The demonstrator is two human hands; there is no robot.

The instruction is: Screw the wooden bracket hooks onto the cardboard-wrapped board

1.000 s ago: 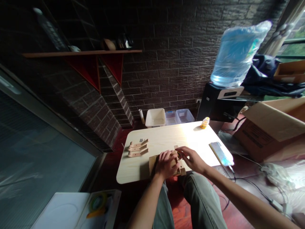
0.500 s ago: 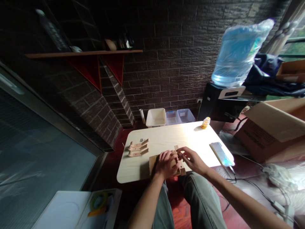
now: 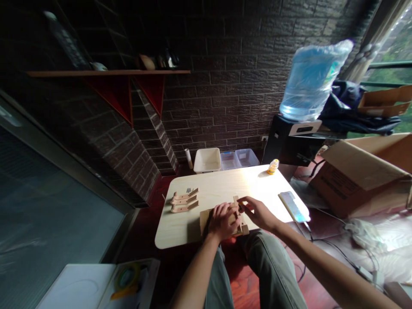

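Near the table's front edge, my left hand (image 3: 222, 221) lies over a brown cardboard-like block (image 3: 204, 221), its fingers bent and pressing against a wooden piece (image 3: 243, 227) at the block's right side. My right hand (image 3: 257, 212) is at the upper part of that piece, thumb and fingers pinched together. A small yellowish spot shows at its fingertips, too small to make out. Several pale wooden brackets (image 3: 185, 207) with holes lie to the left on the table, a small heap of screws (image 3: 189, 190) just behind them.
On the light table (image 3: 222, 184) stand a small clear-and-yellow bottle (image 3: 273, 166) at the back right and a phone (image 3: 294, 206) with a cable. Behind are a cream bin (image 3: 207, 161) and clear bins (image 3: 246, 158). A cardboard box (image 3: 363, 171) stands right, a water dispenser (image 3: 289, 139) behind.
The view has shifted slightly, so the surroundings sit a little further left. Both hands stay at the same wooden piece, the right fingers only slightly moved.
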